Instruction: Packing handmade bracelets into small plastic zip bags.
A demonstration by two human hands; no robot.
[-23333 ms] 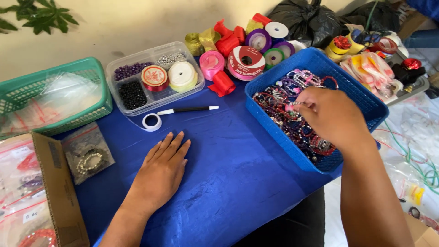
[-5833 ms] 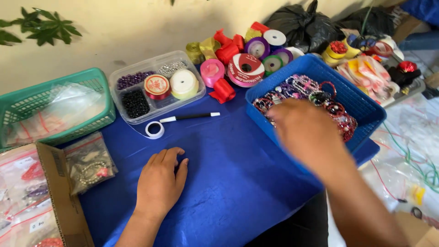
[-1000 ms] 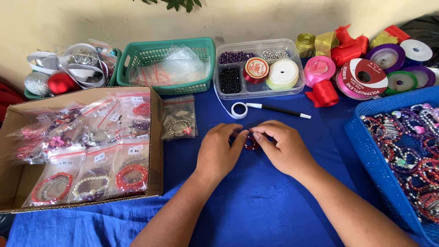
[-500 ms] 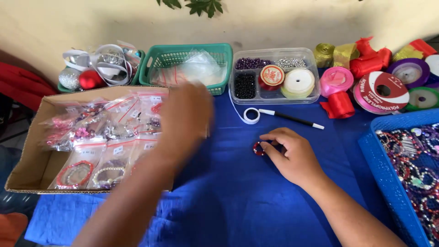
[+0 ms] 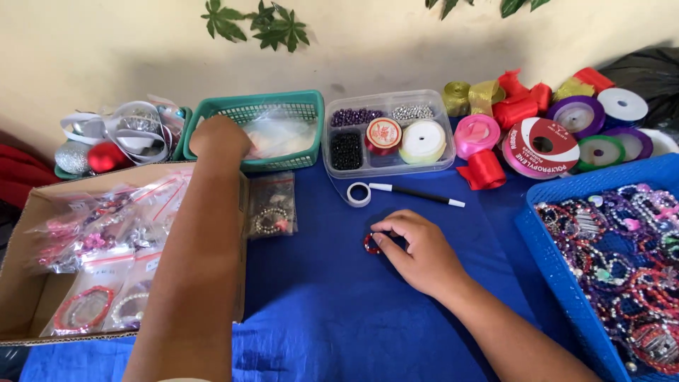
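Note:
My right hand (image 5: 421,251) rests on the blue cloth (image 5: 318,311) with its fingertips closed on a small red and dark bead bracelet (image 5: 370,243). My left hand (image 5: 221,138) reaches far forward over the near rim of the green basket (image 5: 251,113), next to the clear plastic bags (image 5: 279,134) inside it. Its fingers are hidden from me behind the back of the hand, and I cannot see whether they hold a bag.
A cardboard box (image 5: 18,290) of bagged bracelets sits at left. A bagged bracelet (image 5: 270,205) lies by it. Behind are a clear bead organiser (image 5: 389,131), tape ring (image 5: 358,194), pen (image 5: 417,194) and ribbon spools (image 5: 541,145). A blue basket (image 5: 548,240) of bracelets stands right.
My left hand left the bracelet, swung left and forward, and now reaches into the green basket. My right hand stays on the bracelet. The view has shifted left.

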